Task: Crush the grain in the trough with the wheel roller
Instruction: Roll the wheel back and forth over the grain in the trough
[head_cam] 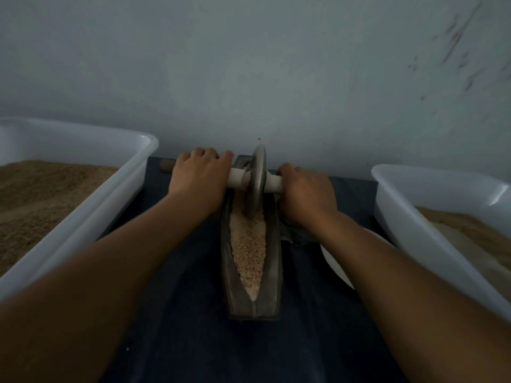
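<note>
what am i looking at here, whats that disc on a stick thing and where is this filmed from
This is filmed from a camera on a person's head, looking down at their own arms. The disc is a metal wheel roller on a crosswise handle. The left hand and right hand each hold one end in a closed grip. The wheel sits near the far end of a narrow boat-shaped trough holding pale grain, to be crushed. A white tub on the left and another on the right hold brownish meal, all on a dark cloth.

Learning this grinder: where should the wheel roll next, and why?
Probably back toward the person. The wheel sits at the trough's far end, with the left hand and right hand gripping the handle on either side, and most of the grain lies in the near part.
</note>
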Motion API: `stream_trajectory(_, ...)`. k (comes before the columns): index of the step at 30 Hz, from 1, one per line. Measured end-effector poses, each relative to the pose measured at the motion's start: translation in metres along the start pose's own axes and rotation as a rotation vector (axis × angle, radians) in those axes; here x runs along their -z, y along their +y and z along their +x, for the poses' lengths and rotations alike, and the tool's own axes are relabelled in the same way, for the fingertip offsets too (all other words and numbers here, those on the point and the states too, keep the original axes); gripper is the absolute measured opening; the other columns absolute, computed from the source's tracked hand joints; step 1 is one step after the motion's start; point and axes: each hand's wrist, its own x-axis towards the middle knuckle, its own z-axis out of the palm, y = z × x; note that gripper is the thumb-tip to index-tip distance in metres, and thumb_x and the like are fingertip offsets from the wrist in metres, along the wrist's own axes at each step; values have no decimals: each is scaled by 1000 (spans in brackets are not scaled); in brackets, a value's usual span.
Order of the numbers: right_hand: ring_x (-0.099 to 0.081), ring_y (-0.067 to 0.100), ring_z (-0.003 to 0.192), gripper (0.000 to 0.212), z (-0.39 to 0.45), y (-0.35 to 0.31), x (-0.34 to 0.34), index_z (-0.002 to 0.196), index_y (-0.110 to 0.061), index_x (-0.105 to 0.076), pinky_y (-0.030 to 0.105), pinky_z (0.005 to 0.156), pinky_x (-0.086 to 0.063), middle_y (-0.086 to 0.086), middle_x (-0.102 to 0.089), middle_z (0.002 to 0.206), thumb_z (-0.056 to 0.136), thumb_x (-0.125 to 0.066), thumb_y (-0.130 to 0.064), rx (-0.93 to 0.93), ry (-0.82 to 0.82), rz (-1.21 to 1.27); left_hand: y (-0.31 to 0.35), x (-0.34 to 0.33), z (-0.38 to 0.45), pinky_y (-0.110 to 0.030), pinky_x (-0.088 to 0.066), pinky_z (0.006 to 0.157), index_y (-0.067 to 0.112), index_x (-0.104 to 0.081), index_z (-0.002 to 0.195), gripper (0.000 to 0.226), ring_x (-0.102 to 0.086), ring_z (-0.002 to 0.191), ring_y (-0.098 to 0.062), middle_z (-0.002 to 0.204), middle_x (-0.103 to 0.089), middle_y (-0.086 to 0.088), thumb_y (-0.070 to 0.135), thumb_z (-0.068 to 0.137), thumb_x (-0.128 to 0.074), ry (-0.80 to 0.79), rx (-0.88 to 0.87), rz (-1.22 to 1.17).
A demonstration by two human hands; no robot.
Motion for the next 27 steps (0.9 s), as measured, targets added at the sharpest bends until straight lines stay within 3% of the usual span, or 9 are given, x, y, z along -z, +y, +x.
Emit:
stream_trajectory(4, -60, 30, 84, 23, -18, -1, 1, 97, -15, -55, 34, 63, -27, 7, -64, 94, 80, -66, -25, 9, -3, 34, 5, 4, -15, -39, -44, 83, 20, -49, 111, 35, -62, 94, -26, 105, -64, -4, 26, 83, -69, 16, -12, 18)
stream_trajectory(9, -57, 25, 84, 20, -53, -8, 15, 101, -16, -60, 33, 69, -28, 3, -62, 94, 84, -65, -23, 36, 18, 83, 12, 22, -55, -35, -43, 84, 23, -48, 105, 29, -60, 91, -20, 103, -63, 1, 29, 85, -67, 58, -53, 32)
stream_trajectory(14, -58, 19, 93, 29, -93, -18, 43, 115, -18, -61, 34, 85, -41, -1, -63, 102, 86, -64, -24, 73, 22, 137, 15, 35, -103, -37, -47, 88, 20, -57, 116, 49, -63, 92, -22, 105, -66, -1, 28, 73, -79, 97, -92, 12)
stream_trajectory(19, -62, 22, 94, 39, -124, -23, 67, 119, -13, -63, 40, 87, -51, 5, -66, 105, 81, -72, -16, 61, 36, 191, 17, 52, -118, -46, -53, 81, 9, -67, 111, 66, -67, 85, -32, 97, -71, -10, 16, 50, -91, 97, -122, -24)
stream_trajectory(24, -63, 27, 98, 47, -123, -24, 66, 123, -7, -62, 45, 90, -51, 10, -67, 109, 78, -75, -17, 88, 65, 143, 18, 49, -125, -46, -51, 88, 10, -63, 118, 66, -66, 94, -31, 106, -69, -10, 21, 58, -90, 104, -109, -27)
stream_trajectory(27, -62, 26, 91, 36, -113, -22, 55, 115, -10, -63, 42, 85, -48, 7, -66, 101, 80, -70, -18, 95, 60, 99, 18, 39, -121, -44, -46, 96, 11, -54, 129, 70, -61, 104, -29, 116, -64, -8, 23, 67, -84, 115, -113, 13)
